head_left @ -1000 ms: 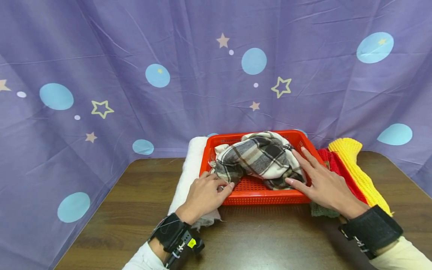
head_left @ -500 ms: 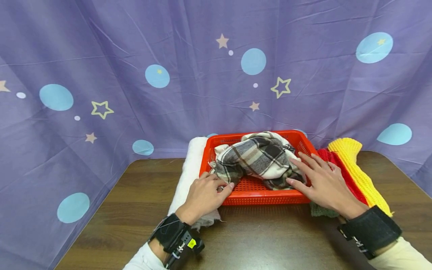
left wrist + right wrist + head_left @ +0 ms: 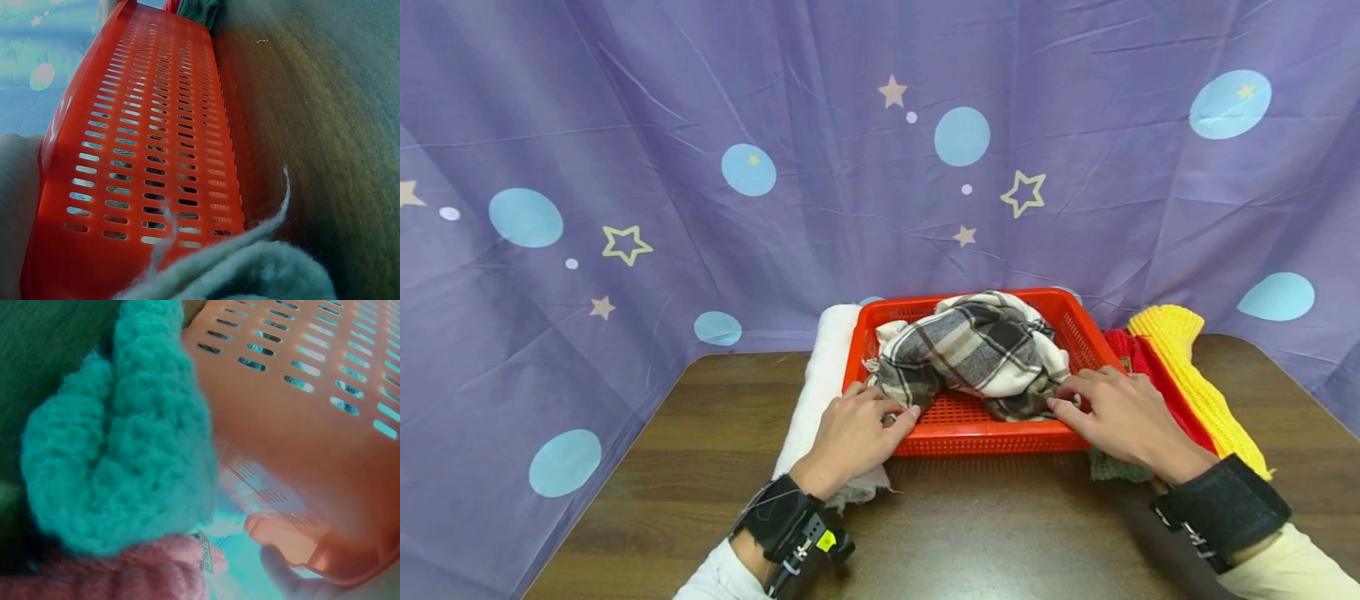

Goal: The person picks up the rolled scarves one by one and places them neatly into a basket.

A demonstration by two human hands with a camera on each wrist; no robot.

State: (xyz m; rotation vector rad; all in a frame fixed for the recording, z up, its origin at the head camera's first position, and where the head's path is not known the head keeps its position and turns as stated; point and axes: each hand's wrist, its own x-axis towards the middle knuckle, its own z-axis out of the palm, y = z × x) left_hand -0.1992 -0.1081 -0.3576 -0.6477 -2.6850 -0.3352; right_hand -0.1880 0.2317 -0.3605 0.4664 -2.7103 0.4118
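A bunched plaid scarf (image 3: 981, 346) in white, grey and black lies in the red plastic basket (image 3: 992, 437). Curled over the basket's near left corner, my left hand (image 3: 853, 429) grips the rim; the left wrist view shows part of it against the basket's upper edge. My right hand (image 3: 1123, 417) holds the near right corner with fingers bent, close to the scarf's right end. One of its fingers (image 3: 281, 572) shows beside the rim in the right wrist view. Some fingertips are hidden.
Left of the basket lies a white rolled scarf (image 3: 812, 387) with a frayed end. Red knitwear (image 3: 1142, 367) and a yellow knitted scarf (image 3: 1195, 383) lie on the right, with a green knitted piece (image 3: 1116, 468) partly under my right hand. A purple curtain (image 3: 850, 225) hangs behind the table (image 3: 970, 525).
My right hand's spread fingers have drawn back from over the plaid scarf and bent down at the basket's near right corner. The left hand and the basket stay put.
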